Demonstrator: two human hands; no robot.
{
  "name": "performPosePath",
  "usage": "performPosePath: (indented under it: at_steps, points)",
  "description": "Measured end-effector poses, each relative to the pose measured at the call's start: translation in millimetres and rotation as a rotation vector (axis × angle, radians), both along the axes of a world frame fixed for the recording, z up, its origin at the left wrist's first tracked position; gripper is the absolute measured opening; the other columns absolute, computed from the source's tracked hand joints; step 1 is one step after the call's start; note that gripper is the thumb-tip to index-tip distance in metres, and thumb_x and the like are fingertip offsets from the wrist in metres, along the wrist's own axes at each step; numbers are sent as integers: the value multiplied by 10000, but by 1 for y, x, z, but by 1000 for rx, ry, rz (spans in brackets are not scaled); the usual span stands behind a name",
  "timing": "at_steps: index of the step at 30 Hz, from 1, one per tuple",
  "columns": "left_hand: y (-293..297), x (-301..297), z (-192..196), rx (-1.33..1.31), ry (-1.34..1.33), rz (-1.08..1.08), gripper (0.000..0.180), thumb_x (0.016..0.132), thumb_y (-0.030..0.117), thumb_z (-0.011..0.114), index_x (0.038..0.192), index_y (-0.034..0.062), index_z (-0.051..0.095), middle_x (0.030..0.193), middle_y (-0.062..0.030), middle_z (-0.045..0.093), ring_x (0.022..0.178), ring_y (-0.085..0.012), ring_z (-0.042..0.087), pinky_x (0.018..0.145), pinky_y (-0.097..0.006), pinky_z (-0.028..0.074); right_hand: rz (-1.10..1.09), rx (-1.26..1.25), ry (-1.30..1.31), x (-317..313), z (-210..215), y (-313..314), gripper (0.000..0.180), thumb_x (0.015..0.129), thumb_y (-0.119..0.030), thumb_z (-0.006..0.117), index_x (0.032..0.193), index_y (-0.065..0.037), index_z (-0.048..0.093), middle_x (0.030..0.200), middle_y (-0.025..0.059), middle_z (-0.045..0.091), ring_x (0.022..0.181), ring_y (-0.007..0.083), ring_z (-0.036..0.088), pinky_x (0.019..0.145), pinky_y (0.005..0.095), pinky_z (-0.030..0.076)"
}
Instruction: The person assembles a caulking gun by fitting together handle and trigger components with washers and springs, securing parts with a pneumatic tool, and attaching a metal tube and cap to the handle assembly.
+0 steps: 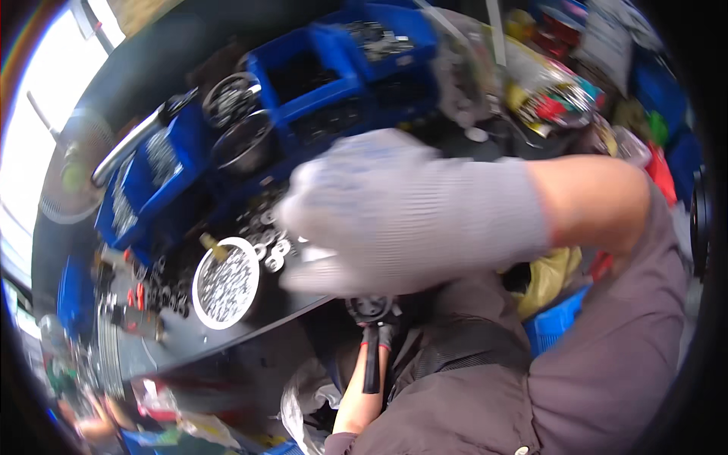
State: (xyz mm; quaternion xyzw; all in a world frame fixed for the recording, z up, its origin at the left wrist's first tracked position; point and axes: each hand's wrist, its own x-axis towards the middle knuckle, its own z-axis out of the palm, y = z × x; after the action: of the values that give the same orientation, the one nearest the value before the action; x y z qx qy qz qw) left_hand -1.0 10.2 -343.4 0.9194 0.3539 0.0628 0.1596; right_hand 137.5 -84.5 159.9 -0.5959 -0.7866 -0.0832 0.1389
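My right hand (409, 216), in a pale grey knitted glove, is raised large in the middle of the view. Its fingers curl toward the left with the thumb below them, and motion blurs them. Something whitish and small shows between thumb and fingers; I cannot make out its kind. Below it, near my lap, my left hand (384, 335) is gloved too and closed around a tool with a black handle (371, 368) and a round metal head (371, 306). Part of that head is covered by my right hand. Beyond my right fingertips, metal rings (277, 255) lie on the dark bench.
A white bowl (198, 292) of small metal parts stands near the bench edge (250, 334). Blue bins (318, 95) and two metal pots (244, 144) line the back. Bags (557, 102) crowd the right. Another person's arm (95, 425) shows at lower left.
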Motion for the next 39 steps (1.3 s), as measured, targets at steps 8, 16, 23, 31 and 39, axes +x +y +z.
performPosePath:
  at_steps: [8, 16, 23, 31, 39]
  points:
    - [-45, -22, -47, 295, 182, -267, 559, 936, 367, 418, 1360, 4, 453, 1347, -213, 507, 1194, -326, 527, 1042, -415, 406, -223, 212, 605, 87, 2, -86, 655, 844, -563, 593, 1036, 59, 660, 851, 198, 686, 849, 302, 683, 772, 367, 518]
    - [-99, -2, -67, 150, 37, -464, 547, 922, 342, 458, 1355, 8, 461, 1337, -211, 509, 1192, -330, 525, 1037, -416, 408, -1586, 949, 812, 175, -251, -475, 249, 959, -216, 575, 1089, -14, 642, 833, 14, 644, 678, 78, 581, 620, 251, 491]
    - [-81, -4, -38, 152, 59, -531, 538, 911, 321, 494, 1350, 11, 468, 1329, -208, 512, 1191, -333, 523, 1032, -417, 411, -2235, -347, 997, -4, -551, -668, 526, 813, -400, 540, 1070, 47, 642, 1089, 331, 611, 1075, 464, 582, 938, 473, 453]
    - [2, -2, 90, 377, 99, -442, 532, 897, 297, 534, 1344, 15, 475, 1319, -205, 515, 1189, -337, 521, 1027, -418, 413, -2413, -838, 914, -36, -597, -660, 600, 749, -284, 682, 1259, -15, 519, 1299, 231, 525, 1189, 385, 547, 967, 448, 479]
    - [-7, -8, 164, 426, 0, -285, 529, 884, 273, 574, 1338, 18, 483, 1309, -203, 518, 1187, -341, 518, 1022, -420, 416, -2466, -881, 766, -36, -666, -747, 663, 693, -293, 744, 1257, -46, 498, 1310, 192, 526, 1193, 356, 551, 959, 417, 497]
